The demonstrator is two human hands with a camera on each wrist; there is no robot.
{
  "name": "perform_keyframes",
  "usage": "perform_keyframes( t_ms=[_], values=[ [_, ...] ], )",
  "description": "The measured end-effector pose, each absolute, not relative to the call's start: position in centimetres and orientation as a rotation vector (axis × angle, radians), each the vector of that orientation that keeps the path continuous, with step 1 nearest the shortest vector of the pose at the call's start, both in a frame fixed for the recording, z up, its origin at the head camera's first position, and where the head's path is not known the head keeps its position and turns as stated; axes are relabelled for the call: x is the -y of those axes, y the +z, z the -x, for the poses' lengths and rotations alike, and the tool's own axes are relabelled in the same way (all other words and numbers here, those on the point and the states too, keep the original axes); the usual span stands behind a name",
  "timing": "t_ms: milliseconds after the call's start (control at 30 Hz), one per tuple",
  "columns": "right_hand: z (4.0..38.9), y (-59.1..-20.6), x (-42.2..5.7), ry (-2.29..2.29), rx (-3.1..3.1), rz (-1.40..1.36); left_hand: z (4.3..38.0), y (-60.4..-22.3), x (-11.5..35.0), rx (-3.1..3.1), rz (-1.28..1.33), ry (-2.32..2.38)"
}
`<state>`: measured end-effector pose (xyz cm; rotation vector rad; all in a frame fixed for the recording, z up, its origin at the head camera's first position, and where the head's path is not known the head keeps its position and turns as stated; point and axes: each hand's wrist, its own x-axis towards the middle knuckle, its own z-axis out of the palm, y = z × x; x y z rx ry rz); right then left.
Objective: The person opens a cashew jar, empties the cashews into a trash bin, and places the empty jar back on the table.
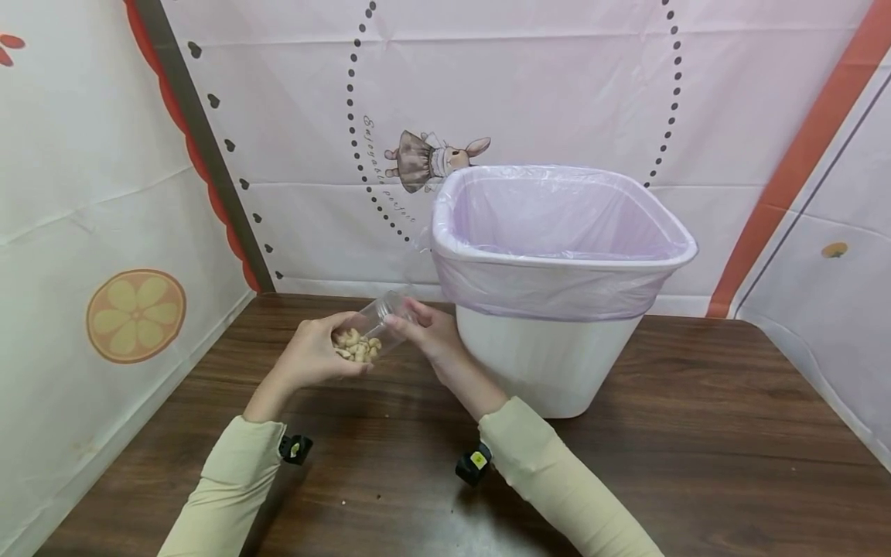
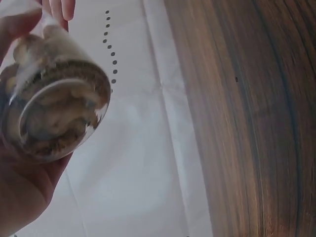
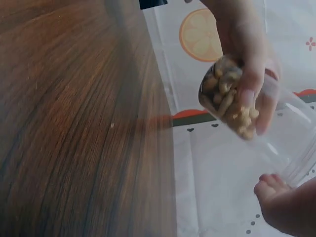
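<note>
A clear plastic jar (image 1: 385,309) lies tilted between my two hands, its ridged top end pointing up and to the right in the head view. Cashews (image 1: 358,346) are heaped at its lower end, and they also show through the wall in the right wrist view (image 3: 227,98). My left hand (image 1: 316,352) grips the jar round its lower body. At the top end, my right hand (image 1: 438,336) holds it between thumb and fingers. Whether a clear lid sits there cannot be made out. The left wrist view shows the round jar base (image 2: 59,116) close up.
A white bin (image 1: 536,356) lined with a thin purple bag (image 1: 557,298) stands right beside my right hand. Brown wooden table (image 1: 696,433) lies underneath, with a few tiny crumbs near the front. Printed cloth (image 1: 299,139) hangs behind and at both sides.
</note>
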<state>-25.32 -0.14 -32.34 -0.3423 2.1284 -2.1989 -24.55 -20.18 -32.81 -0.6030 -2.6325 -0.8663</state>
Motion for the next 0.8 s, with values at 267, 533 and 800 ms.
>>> perform_keyframes(
  t_ms=[267,533,800],
  values=[
    [25.1,-32.1,0.8,-2.260,-2.117,0.140,24.4,-32.8,19.6,2.589,0.552,-0.610],
    [24.9,-32.2,1.2,-2.279,-2.087,0.005,24.4,-33.1,19.4,2.498,0.584,-0.500],
    [25.0,-32.4,1.5,-2.301,-2.097,-0.017,24.4,-33.3,19.5,2.446,0.615,-0.481]
  ],
)
